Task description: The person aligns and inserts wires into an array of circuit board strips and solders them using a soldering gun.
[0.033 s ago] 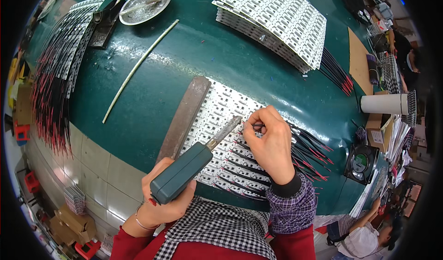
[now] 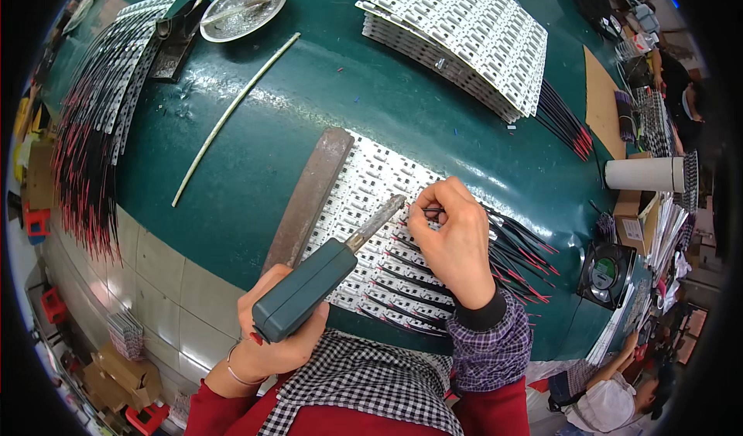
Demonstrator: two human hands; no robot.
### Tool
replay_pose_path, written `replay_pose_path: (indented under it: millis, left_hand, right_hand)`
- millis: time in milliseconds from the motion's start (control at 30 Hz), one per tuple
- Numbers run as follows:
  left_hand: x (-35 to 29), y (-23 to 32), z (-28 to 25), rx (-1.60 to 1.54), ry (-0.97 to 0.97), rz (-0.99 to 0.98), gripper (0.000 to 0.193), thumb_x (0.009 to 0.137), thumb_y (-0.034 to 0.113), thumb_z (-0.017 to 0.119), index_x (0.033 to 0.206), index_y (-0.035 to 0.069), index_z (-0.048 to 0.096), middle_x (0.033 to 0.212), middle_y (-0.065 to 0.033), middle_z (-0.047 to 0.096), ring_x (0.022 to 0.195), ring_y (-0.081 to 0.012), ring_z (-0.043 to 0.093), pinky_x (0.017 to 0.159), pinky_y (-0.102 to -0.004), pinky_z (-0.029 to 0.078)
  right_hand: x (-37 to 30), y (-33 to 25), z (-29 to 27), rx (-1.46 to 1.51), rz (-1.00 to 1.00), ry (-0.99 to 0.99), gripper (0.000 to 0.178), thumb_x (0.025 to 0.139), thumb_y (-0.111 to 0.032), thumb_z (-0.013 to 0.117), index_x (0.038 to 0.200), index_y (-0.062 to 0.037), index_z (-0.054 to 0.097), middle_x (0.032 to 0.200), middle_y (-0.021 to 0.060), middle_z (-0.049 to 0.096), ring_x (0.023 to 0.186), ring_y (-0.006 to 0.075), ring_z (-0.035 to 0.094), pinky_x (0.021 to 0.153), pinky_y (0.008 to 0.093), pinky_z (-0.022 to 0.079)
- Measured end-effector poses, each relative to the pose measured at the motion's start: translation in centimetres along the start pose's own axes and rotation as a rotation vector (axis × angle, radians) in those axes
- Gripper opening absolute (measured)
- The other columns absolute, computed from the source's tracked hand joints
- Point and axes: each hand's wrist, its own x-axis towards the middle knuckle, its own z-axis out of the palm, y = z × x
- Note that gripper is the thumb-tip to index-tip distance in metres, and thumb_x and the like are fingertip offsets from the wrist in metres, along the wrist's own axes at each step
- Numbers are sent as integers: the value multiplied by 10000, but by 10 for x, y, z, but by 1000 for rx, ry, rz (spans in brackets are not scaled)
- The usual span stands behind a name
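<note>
My left hand (image 2: 282, 351) is wrapped round the dark green handle of a soldering iron (image 2: 306, 289). The iron's thick greyish tip points up and right, just beside the fingers of my right hand (image 2: 458, 239). Thumb and forefinger of that hand pinch a thin black wire (image 2: 430, 211) over a white circuit board panel (image 2: 371, 165). Black wires with red ends (image 2: 526, 254) lie in rows across the panel's right part and stick out past its edge. A brown, rusty-looking metal bar (image 2: 308, 196) rests along the panel's left edge. The contact between tip and wire is too small to make out.
Beyond the panel stands a stack of white circuit panels (image 2: 457, 34). A metal bowl (image 2: 244, 10), a pale thin rod (image 2: 232, 111) and wired panels (image 2: 93, 134) lie to the left. At right are a small fan (image 2: 607, 275), a white cylinder (image 2: 642, 174) and another person (image 2: 611, 405).
</note>
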Motion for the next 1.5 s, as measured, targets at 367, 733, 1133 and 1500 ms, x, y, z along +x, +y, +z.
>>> replay_pose_path:
  millis: [367,733,1133,1500]
  left_hand:
    - [4,1,3,-15,12,48,198,737,-78,740,929,-58,699,914,-166,674,743,-255,669,655,-325,526]
    - [-13,3,-1,-82,110,-134,283,723,-36,765,1002,-51,720,916,-141,679,756,-237,661,671,-314,531]
    - [-16,-17,2,-198,166,-243,396,811,-76,754,1198,-34,682,979,-60,687,645,-85,568,568,-237,457]
    - [-4,-11,13,-238,294,-314,402,771,-113,725,1163,-73,643,922,-119,690,557,-111,551,478,-253,434]
  right_hand:
    - [23,2,-17,53,-16,-262,97,812,-19,703,763,26,632,778,132,624,692,281,663,644,382,526]
    - [23,3,-14,55,-41,-228,88,823,-19,695,780,24,631,784,132,607,701,290,654,649,386,523]
    - [67,107,-148,-608,-252,257,332,837,31,675,1166,13,636,1158,190,645,1123,390,610,947,460,507]
    - [154,159,-107,-1077,-470,268,65,835,-108,627,868,-58,601,891,106,610,895,259,618,746,359,553]
